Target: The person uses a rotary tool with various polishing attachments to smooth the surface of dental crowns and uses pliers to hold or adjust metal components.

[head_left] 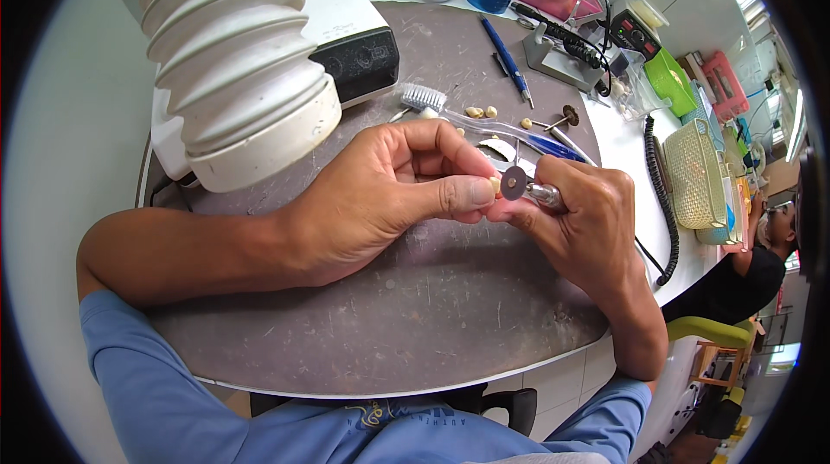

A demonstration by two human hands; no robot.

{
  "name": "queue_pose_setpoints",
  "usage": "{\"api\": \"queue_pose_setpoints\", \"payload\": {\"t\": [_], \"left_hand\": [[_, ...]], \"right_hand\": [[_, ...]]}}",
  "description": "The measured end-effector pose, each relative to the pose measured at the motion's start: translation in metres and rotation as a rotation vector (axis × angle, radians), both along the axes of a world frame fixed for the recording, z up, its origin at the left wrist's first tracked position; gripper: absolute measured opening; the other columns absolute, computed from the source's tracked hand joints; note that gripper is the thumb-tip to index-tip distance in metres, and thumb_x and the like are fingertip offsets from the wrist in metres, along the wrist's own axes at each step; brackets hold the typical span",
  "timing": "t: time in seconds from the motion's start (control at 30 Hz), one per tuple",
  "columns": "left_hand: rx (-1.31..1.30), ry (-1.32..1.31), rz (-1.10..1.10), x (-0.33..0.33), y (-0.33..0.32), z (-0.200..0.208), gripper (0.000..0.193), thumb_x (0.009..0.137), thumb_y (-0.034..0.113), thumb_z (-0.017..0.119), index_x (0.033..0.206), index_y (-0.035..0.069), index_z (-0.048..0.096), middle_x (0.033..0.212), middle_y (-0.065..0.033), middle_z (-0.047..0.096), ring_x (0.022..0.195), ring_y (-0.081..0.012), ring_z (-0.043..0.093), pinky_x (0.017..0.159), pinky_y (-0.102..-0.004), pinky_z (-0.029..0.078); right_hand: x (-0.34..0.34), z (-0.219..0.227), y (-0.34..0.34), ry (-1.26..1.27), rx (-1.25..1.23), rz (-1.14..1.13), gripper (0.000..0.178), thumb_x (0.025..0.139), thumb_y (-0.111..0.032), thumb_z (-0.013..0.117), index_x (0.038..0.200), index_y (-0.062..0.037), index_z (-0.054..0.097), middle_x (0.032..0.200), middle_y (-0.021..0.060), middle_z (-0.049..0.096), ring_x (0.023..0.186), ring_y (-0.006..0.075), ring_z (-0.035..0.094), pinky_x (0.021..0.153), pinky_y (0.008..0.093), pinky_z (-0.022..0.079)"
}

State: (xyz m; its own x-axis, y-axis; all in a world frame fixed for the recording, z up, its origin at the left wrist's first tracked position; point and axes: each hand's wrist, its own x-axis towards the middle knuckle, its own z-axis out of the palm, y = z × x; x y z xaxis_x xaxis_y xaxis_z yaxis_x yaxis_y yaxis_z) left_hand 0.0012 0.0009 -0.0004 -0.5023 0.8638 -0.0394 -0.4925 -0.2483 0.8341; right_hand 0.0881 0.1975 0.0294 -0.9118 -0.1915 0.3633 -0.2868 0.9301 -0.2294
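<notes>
My left hand (380,196) pinches a small cream tooth-shaped piece (495,185) between thumb and fingers at the middle of the dark round work mat (415,317). My right hand (579,222) grips a metal rotary handpiece (545,196) whose grey disc (513,182) sits right against the piece. Both hands touch at the fingertips, just above the mat.
A white ribbed suction hose (233,57) hangs over the mat's left. A clear-handled toothbrush (450,109), several small cream tooth pieces (481,111), a blue pen (508,57) and a disc on a mandrel (566,116) lie behind. A coiled black cord (661,196) and another person (761,248) are at right.
</notes>
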Motion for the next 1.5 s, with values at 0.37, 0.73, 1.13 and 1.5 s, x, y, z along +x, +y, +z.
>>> {"api": "queue_pose_setpoints", "payload": {"t": [0.37, 0.73, 1.13, 1.5], "left_hand": [[-0.011, -0.001, -0.003, -0.0001, -0.0002, -0.0007, 0.015, 0.089, 0.007, 0.065, 0.101, 0.001, 0.057, 0.1, -0.0085, 0.064, 0.09, -0.0122, 0.064, 0.081, -0.0239, 0.054], [-0.009, 0.018, 0.01, 0.0001, 0.0001, -0.002, 0.013, 0.088, 0.006, 0.065, 0.098, 0.002, 0.058, 0.104, -0.0088, 0.062, 0.093, -0.0137, 0.064, 0.082, -0.0242, 0.054], [-0.015, 0.024, -0.001, 0.0004, -0.0007, 0.0014, 0.014, 0.089, 0.008, 0.065, 0.099, 0.002, 0.057, 0.104, -0.0079, 0.062, 0.092, -0.0129, 0.064, 0.081, -0.0241, 0.053], [-0.015, 0.015, 0.004, 0.0008, -0.0006, 0.0011, 0.017, 0.088, 0.008, 0.065, 0.101, 0.001, 0.057, 0.101, -0.0062, 0.061, 0.091, -0.0108, 0.062, 0.081, -0.023, 0.052]], "right_hand": [[0.0, -0.0001, -0.0003, -0.015, -0.01, -0.009, 0.048, 0.073, -0.043, 0.076, 0.058, -0.0055, 0.051, 0.049, 0.008, 0.05, 0.04, 0.0206, 0.047, 0.041, 0.0341, 0.037], [0.0003, -0.0019, 0.001, -0.026, -0.009, -0.01, 0.049, 0.074, -0.043, 0.076, 0.057, -0.0056, 0.049, 0.049, 0.0082, 0.05, 0.039, 0.0202, 0.046, 0.04, 0.0348, 0.035], [0.0006, -0.0027, -0.0008, 0.007, -0.028, -0.008, 0.047, 0.074, -0.041, 0.077, 0.058, -0.0057, 0.051, 0.049, 0.0078, 0.051, 0.04, 0.0201, 0.048, 0.04, 0.0342, 0.037], [0.0002, -0.0038, 0.0004, -0.001, -0.038, -0.03, 0.05, 0.07, -0.046, 0.078, 0.061, -0.0053, 0.051, 0.048, 0.0053, 0.045, 0.041, 0.0168, 0.044, 0.042, 0.0305, 0.034]]}}
